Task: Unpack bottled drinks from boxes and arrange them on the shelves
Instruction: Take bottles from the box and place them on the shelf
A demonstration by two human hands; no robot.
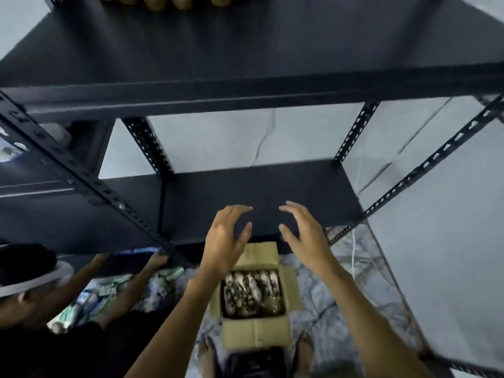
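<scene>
Nearest: cardboard box [256, 331] on the floor [327, 296], flaps folded out, just ahead of the wearer's feet. Inside, bottled drinks [252, 293] packed close, tops up; looks full or nearly so, though blur hides any gaps.

Above the box: left hand [226, 238] and right hand [302, 233], both raised, palms facing each other, fingers spread and lightly curved. Neither holds anything. They hang apart from each other, over the front edge of the lower shelf [259, 192].

To the left, low: a second person's hand [158, 260] reaches in under the shelf edge; wrapped packs [114, 290] lie on the floor there, contents too blurred to name.

Lower shelf: dark board; no bottle to be made out on the part in view.

Farther up: upper shelf [245, 50], with a row of brownish bottles [163, 1] at its far edge, mostly cut off by the frame.

Judgement: early in the job. One row is placed up top, and this box seems barely started. Left to do: lift the bottles out and line them up on the lower shelf.
</scene>
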